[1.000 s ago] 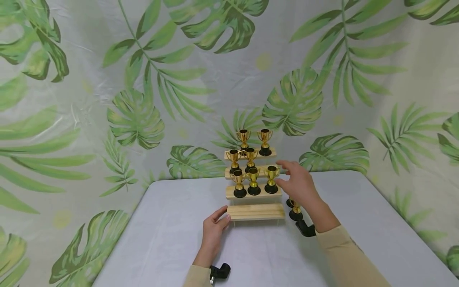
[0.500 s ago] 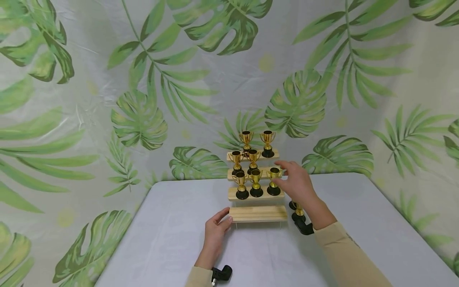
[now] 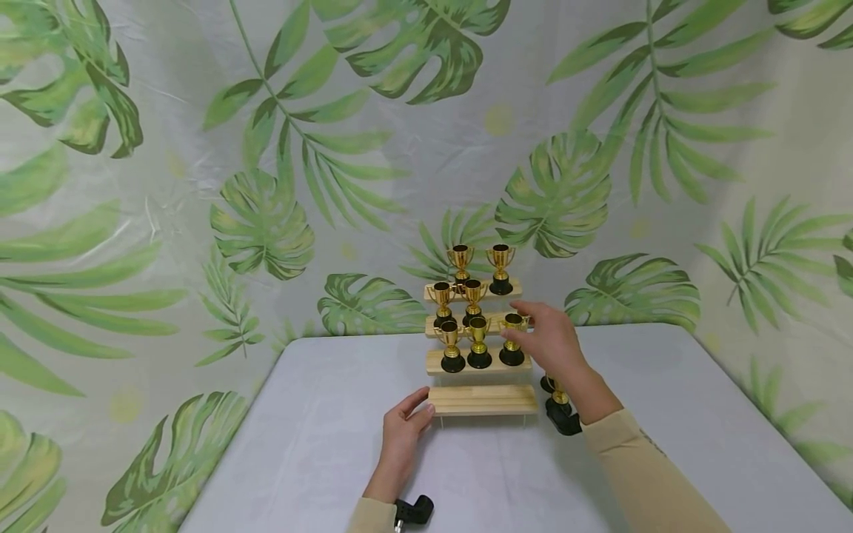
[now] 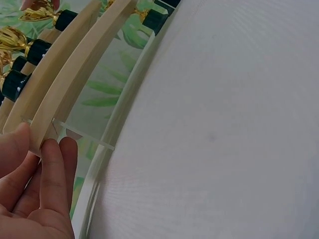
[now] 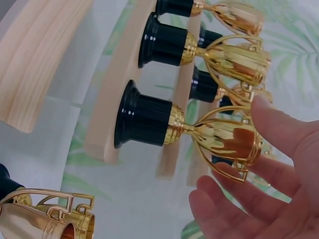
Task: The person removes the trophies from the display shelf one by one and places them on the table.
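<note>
A tiered wooden display stand bears several small gold trophy cups on black bases. My left hand holds the left end of its bare lowest shelf, thumb on one side and fingertips on the other. At the right end of the second shelf up stands a trophy cup, its base on the wood. My right hand has its thumb and fingers around this cup's rim and handles. Two more trophy cups share that shelf.
Higher shelves hold further trophy cups. To the right of the stand, loose trophy cups are on the white-covered table, partly hidden by my right arm. A leaf-print cloth hangs close behind.
My right hand has moved slightly left, bringing its thumb over the trophy cup's rim. The trophy cup keeps its place on the shelf. My left hand stays on the lowest shelf; the head view shifts a little.
</note>
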The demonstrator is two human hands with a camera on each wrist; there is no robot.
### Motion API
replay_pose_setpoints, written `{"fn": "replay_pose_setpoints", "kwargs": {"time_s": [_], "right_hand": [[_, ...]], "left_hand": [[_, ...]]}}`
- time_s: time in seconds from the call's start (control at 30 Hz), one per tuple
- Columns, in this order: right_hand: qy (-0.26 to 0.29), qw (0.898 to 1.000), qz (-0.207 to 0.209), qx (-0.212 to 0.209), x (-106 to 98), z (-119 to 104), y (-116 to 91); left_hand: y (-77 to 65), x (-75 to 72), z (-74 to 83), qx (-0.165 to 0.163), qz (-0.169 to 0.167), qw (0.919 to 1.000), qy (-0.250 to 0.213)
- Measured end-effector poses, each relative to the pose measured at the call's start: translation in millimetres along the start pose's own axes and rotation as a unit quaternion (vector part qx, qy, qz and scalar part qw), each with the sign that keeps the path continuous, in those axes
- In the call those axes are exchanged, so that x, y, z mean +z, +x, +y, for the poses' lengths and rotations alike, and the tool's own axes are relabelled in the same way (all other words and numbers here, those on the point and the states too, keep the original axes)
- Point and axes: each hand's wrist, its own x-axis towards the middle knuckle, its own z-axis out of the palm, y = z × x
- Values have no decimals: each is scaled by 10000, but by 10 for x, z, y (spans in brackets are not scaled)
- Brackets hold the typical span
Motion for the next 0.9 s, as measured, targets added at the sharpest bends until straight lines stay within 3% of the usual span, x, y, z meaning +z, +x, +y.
{"fn": "replay_pose_setpoints", "kwargs": {"time_s": [0.9], "right_hand": [[-25,9993,314,-199,100,21,27]], "left_hand": [[3,7,8,-19,87,9999,62]]}}
